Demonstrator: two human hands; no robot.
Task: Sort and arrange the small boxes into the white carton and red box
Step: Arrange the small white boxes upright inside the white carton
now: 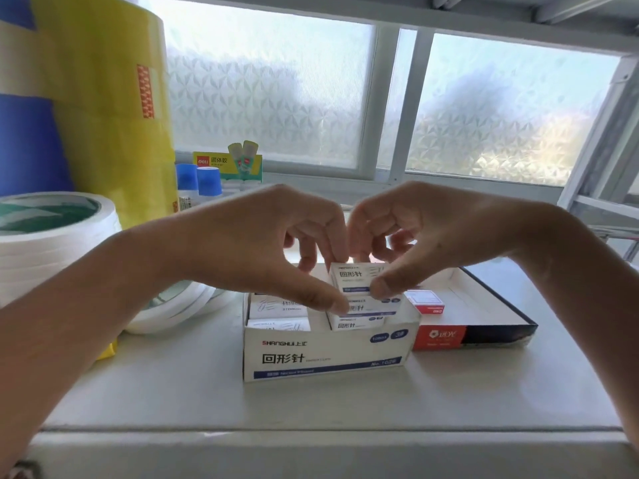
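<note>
On the white shelf [311,409] below the frosted window [276,98], in the single head view, the white carton [325,354] is seen just below centre, with the red box [473,335] touching it at its 3 o'clock side. The carton is judged nearly full: several small white boxes [276,307] are packed inside in rows, printed in blue, their thin card faces flat and sharp-cornered. One more small white box [352,276] is held above the back right corner of the carton, apparently being set on or drawn off the row; which cannot be told. It is pinched by the left hand [262,247], whose thumb rests lower on a packed box, and by the right hand [428,236], whose thumb and fingertips are closed on the box's right side. In the red box, a shallow tray with a white lining and dark glossy outer wall, only one small red-and-white box [426,302] is visible, at its 9 o'clock end; most of the tray is bare, so that part of the sorting seems barely begun. At 9 o'clock, stacked white tape rolls [52,243] are seen, smooth and round, with a tall yellow tape roll [114,98] behind.
</note>
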